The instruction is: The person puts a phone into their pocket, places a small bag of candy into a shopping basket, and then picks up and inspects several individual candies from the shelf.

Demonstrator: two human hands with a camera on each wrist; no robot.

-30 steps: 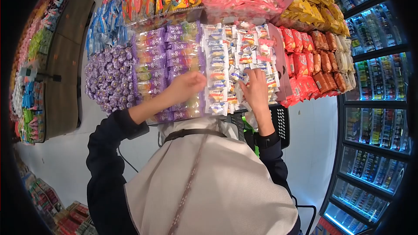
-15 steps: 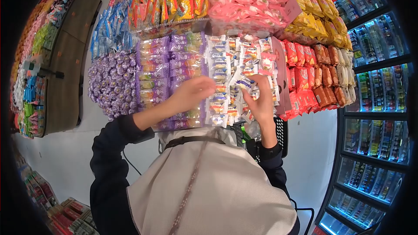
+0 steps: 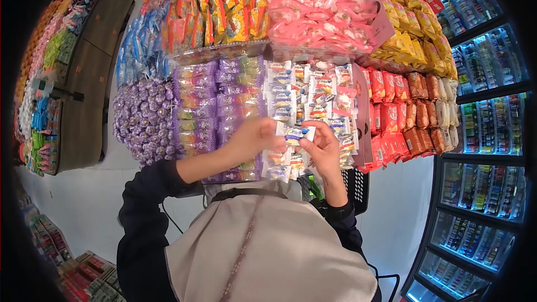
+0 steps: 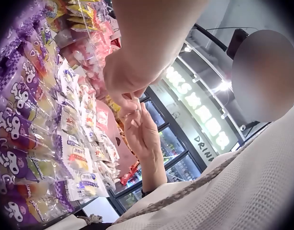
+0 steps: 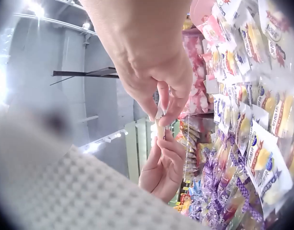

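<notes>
A small white snack packet with blue and yellow print (image 3: 295,133) is held up between both hands over the display. My right hand (image 3: 324,148) pinches its right end between thumb and fingers. At the other end, my left hand (image 3: 254,138) has its fingers on the wrapper; it is slightly blurred in the head view. Seen from the right wrist, the packet (image 5: 161,125) is edge-on, with the left hand (image 5: 163,170) pinching it from below. Beneath the hands lie rows of matching white packets (image 3: 279,98).
Purple-edged clear packets (image 3: 196,109) and purple-wrapped sweets (image 3: 144,114) lie to the left. Red packets (image 3: 382,120) are on the right, beyond a pink divider (image 3: 363,100). Pink bags (image 3: 319,11) fill the row behind. A black basket (image 3: 358,187) is below the display's front edge.
My right hand has lifted a white packet from the pile and brought it left, towards the body. My left hand has moved over to meet it and taken its other end.
</notes>
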